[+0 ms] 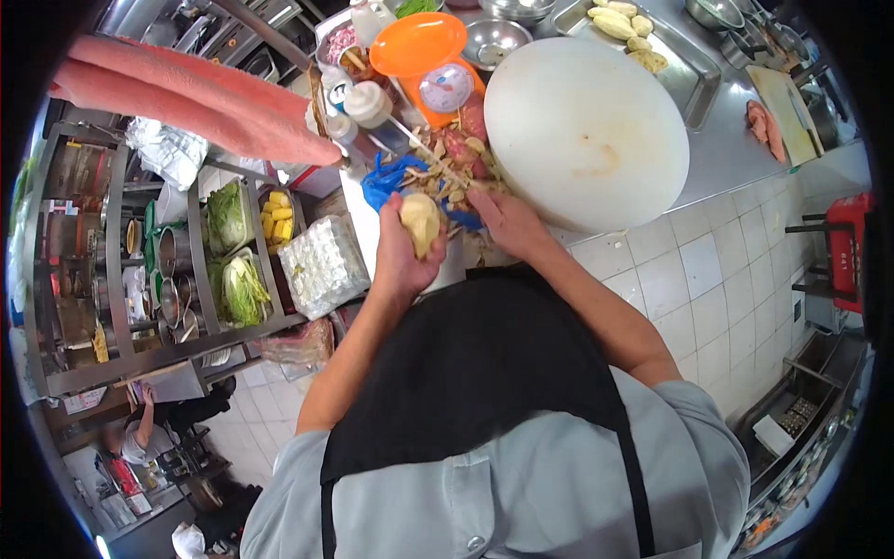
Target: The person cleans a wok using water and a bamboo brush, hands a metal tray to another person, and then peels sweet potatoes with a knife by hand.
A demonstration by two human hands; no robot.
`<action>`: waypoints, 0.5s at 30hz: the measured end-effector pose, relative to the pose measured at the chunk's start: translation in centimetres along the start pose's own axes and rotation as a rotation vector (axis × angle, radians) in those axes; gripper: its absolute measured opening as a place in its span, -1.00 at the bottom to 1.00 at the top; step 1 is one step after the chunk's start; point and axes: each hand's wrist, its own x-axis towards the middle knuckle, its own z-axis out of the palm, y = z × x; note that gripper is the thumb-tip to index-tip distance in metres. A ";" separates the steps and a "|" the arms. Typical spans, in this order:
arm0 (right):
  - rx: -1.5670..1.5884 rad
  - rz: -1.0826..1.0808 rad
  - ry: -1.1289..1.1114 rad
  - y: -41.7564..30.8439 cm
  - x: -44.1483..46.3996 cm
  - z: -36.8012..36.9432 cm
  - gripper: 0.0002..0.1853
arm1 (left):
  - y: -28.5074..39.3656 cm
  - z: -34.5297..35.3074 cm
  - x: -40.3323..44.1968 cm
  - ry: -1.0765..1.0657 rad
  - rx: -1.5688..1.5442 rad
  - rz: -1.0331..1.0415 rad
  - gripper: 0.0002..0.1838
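Observation:
My left hand (pixel 402 247) is wrapped around a peeled, pale yellow potato (pixel 421 224). Close to it on the right, my right hand (pixel 507 224) has its fingers closed near a long, thin, light-coloured tool (pixel 436 156) that points up and left; its kind is hard to make out. Below and beyond both hands lies a heap of brown peelings (pixel 454 191), with a blue plastic bag (pixel 386 179) at its left. Several reddish unpeeled tubers (pixel 470 126) lie behind the heap.
A big round white board (pixel 587 130) stands right of my hands. Behind are an orange scale (pixel 447 88), a squeeze bottle (pixel 369 104), a steel bowl (pixel 498 44) and a metal tray (pixel 703 88) with peeled pieces. Shelves with cabbage (pixel 244 289) stand left; another person (pixel 144 438) is lower left.

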 end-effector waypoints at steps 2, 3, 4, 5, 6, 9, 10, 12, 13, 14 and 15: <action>0.045 -0.003 0.008 -1.9 -0.6 -0.2 -0.27 | 0.3 -0.5 0.9 0.059 -0.090 -0.025 -0.38; 0.016 -0.058 0.013 -2.4 -0.6 -0.5 -0.28 | 0.6 0.1 0.8 0.111 -0.136 -0.052 -0.35; -0.012 -0.110 0.013 -2.7 -0.7 -0.6 -0.28 | 0.6 0.0 0.8 0.055 -0.165 -0.059 -0.36; -0.039 -0.161 0.009 -3.0 -0.9 -0.4 -0.29 | 0.6 -0.4 0.9 0.003 -0.197 -0.065 -0.37; -0.082 -0.183 -0.004 -3.2 -1.2 0.0 -0.29 | 0.5 -0.7 0.8 -0.048 -0.230 -0.072 -0.37; -0.234 -0.267 -0.040 -3.6 -2.1 0.9 -0.28 | -0.3 -0.5 1.5 0.111 -0.255 -0.006 -0.38; -0.291 -0.306 -0.050 -3.6 -2.3 1.2 -0.27 | -0.3 0.6 0.9 0.111 -0.266 0.012 -0.39; -0.361 -0.350 -0.062 -3.7 -2.6 1.4 -0.26 | 0.0 2.5 -0.5 0.111 -0.287 0.047 -0.39; -0.375 -0.359 -0.065 -3.9 -2.6 1.4 -0.26 | -0.3 0.9 0.3 0.074 -0.293 0.046 -0.42; -0.389 -0.367 -0.069 -4.2 -2.7 1.3 -0.26 | -0.4 0.6 0.5 0.113 -0.318 0.039 -0.44; -0.394 -0.361 -0.079 -4.5 -2.8 1.2 -0.25 | -0.5 0.5 0.6 0.152 -0.343 0.031 -0.46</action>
